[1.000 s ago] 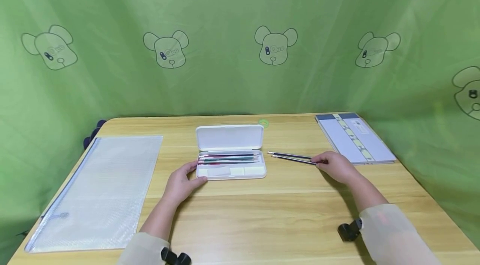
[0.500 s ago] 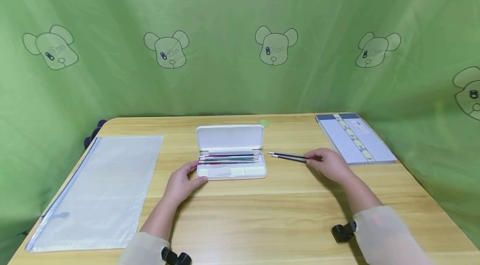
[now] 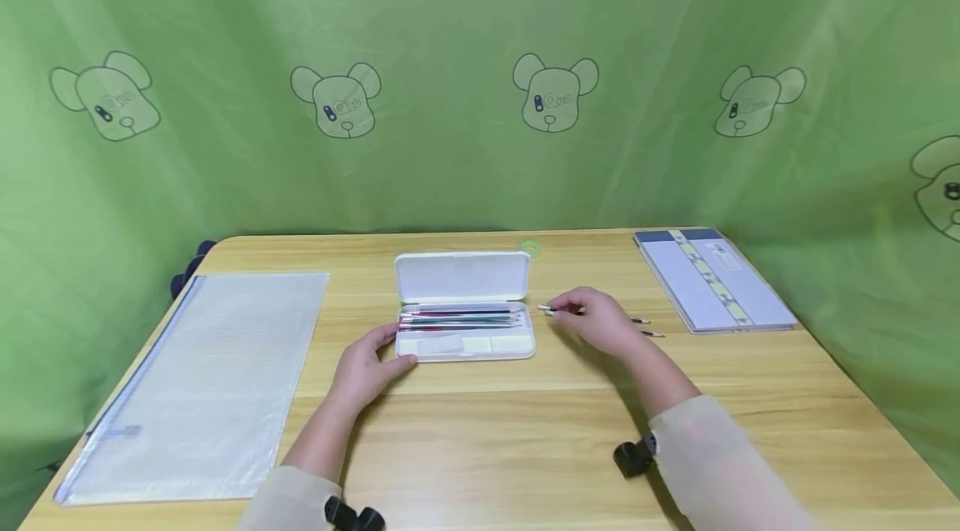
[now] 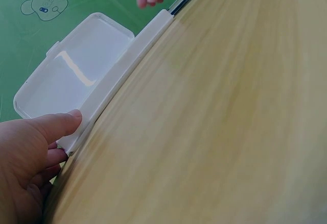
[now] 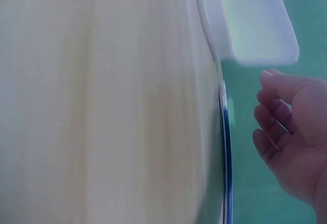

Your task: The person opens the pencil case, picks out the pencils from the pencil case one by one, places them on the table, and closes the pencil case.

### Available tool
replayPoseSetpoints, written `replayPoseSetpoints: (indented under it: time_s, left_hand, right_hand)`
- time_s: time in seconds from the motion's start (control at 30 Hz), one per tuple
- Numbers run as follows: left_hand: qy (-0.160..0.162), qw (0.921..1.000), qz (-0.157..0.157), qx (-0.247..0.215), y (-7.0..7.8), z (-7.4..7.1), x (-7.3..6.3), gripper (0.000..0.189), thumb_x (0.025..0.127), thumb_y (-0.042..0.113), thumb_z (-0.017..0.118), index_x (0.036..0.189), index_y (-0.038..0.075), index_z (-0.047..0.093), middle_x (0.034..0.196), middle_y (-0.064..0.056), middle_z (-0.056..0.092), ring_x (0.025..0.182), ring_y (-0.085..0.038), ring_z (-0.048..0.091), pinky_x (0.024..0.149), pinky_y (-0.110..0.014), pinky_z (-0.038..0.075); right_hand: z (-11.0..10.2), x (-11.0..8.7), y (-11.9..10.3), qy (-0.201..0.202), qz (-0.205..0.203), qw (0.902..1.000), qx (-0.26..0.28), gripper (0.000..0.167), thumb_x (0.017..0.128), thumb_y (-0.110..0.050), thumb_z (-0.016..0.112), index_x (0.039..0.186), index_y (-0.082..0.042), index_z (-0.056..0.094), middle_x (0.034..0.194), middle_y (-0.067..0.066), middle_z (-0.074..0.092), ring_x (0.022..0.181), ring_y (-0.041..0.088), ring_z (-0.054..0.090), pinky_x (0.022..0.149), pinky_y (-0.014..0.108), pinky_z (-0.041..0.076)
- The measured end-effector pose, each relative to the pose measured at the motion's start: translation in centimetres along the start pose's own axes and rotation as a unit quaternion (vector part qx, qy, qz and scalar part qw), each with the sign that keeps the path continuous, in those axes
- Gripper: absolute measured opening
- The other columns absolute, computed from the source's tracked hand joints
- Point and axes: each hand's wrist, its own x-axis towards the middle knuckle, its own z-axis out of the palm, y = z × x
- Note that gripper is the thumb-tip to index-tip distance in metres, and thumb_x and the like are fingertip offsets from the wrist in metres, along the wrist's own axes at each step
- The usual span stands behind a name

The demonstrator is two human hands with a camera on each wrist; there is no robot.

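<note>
A white pencil case [image 3: 462,277] stands with its lid up in the middle of the table. Several coloured pencils [image 3: 459,319] lie in its back compartment, and white blocks [image 3: 510,344] are in the front one. My left hand [image 3: 362,374] grips the case's left end, thumb on the front wall and fingers round the corner. Right of the case, two dark pencils [image 3: 651,334] lie on the table, their middles hidden by my right hand [image 3: 597,323]. In the right wrist view that hand hovers over the pencils [image 5: 228,157], fingers loosely bent, holding nothing.
A clear mesh zip bag [image 3: 195,389] lies flat at the left. Lilac notebooks [image 3: 697,281] with a patterned band are at the back right. A small green ring [image 3: 529,248] sits behind the case. A green curtain [image 3: 450,172] hangs along the table's back edge.
My right hand has moved left along the two dark pencils, from their pointed ends to near their other ends beside the case. The pencils and my left hand have stayed put.
</note>
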Motion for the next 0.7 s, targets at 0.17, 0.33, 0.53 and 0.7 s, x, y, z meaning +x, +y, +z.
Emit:
replayPoseSetpoints:
  time_s: [0.17, 0.33, 0.53, 0.7]
  left_hand:
    - [0.0, 1.0, 0.0, -0.003, -0.1, 0.1, 0.1, 0.064, 0.083, 0.026, 0.077, 0.137, 0.001, 0.053, 0.138, -0.017, 0.059, 0.136, -0.036, 0.047, 0.118, -0.051, 0.033]
    - [0.002, 1.0, -0.001, -0.008, -0.1, 0.2, 0.1, 0.065, 0.082, 0.026, 0.078, 0.137, 0.001, 0.053, 0.138, -0.017, 0.059, 0.137, -0.036, 0.047, 0.119, -0.05, 0.032]
    - [0.004, 1.0, -0.003, -0.007, -0.1, 0.2, 0.1, 0.065, 0.082, 0.025, 0.078, 0.137, 0.001, 0.053, 0.137, -0.017, 0.059, 0.136, -0.036, 0.047, 0.118, -0.051, 0.032]
    - [0.002, 1.0, -0.002, -0.005, -0.3, 0.2, 0.1, 0.065, 0.083, 0.026, 0.078, 0.137, 0.001, 0.053, 0.137, -0.017, 0.059, 0.136, -0.036, 0.047, 0.118, -0.051, 0.032]
  right_hand:
    - [1.8, 1.0, -2.0, -0.01, -0.026, 0.9995, 0.016, 0.022, 0.093, -0.014, 0.064, 0.112, -0.005, 0.071, 0.106, 0.012, 0.068, 0.098, 0.023, 0.06, 0.089, 0.04, 0.053]
    - [3.4, 2.1, -3.4, -0.027, -0.032, 0.9989, 0.022, 0.019, 0.092, -0.012, 0.066, 0.108, -0.006, 0.073, 0.1, 0.008, 0.068, 0.093, 0.019, 0.059, 0.085, 0.034, 0.052]
    - [4.6, 3.1, -4.6, -0.041, -0.038, 0.9984, 0.008, 0.018, 0.091, -0.011, 0.066, 0.107, -0.006, 0.073, 0.1, 0.008, 0.068, 0.094, 0.019, 0.06, 0.088, 0.038, 0.054]
    - [5.3, 3.8, -5.2, -0.051, -0.04, 0.9974, -0.03, 0.018, 0.091, -0.012, 0.068, 0.107, -0.007, 0.074, 0.103, 0.008, 0.07, 0.099, 0.021, 0.062, 0.094, 0.041, 0.052]
